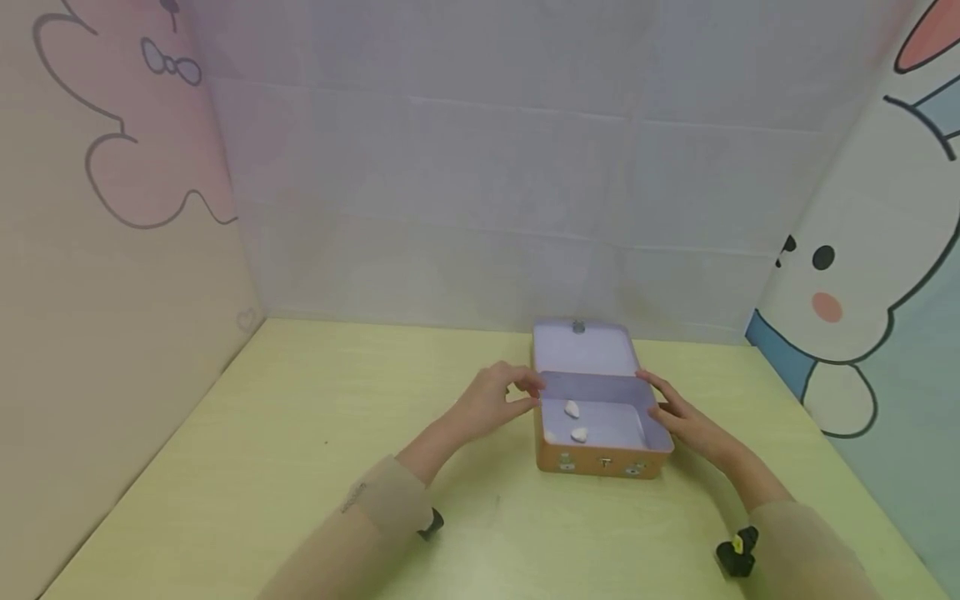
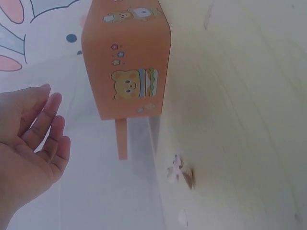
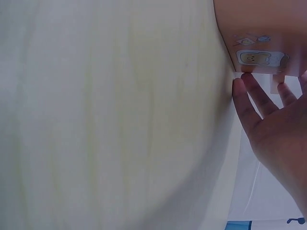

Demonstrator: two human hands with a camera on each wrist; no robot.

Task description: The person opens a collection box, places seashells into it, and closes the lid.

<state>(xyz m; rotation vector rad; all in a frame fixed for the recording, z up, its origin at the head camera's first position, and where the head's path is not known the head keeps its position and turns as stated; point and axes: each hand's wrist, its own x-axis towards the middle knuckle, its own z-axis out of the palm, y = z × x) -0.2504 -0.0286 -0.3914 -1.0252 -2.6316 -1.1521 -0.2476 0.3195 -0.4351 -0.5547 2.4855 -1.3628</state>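
Note:
An orange tin suitcase (image 1: 604, 460) with a lavender inside lies on the table, lid (image 1: 585, 346) tipped back. Bear pictures decorate its outer side (image 2: 127, 84). Inside sit a small white piece (image 1: 572, 409) and another white piece (image 1: 579, 435), perhaps shells or stones. My left hand (image 1: 491, 402) is at the left wall, fingertips right by the rim, fingers loosely bent; in the left wrist view it appears beside the tin. On the right, my right hand (image 1: 690, 427) has its fingers spread along the side wall and rear corner, fingertips (image 3: 238, 87) at the tin's edge.
Behind the left hand, small pale and brown shell-like pieces (image 2: 180, 172) lie on the yellow table (image 1: 300, 467). Beyond the lid rises a pale cloth backdrop (image 1: 420, 208). Printed side panels with a rabbit (image 1: 847, 275) flank the table.

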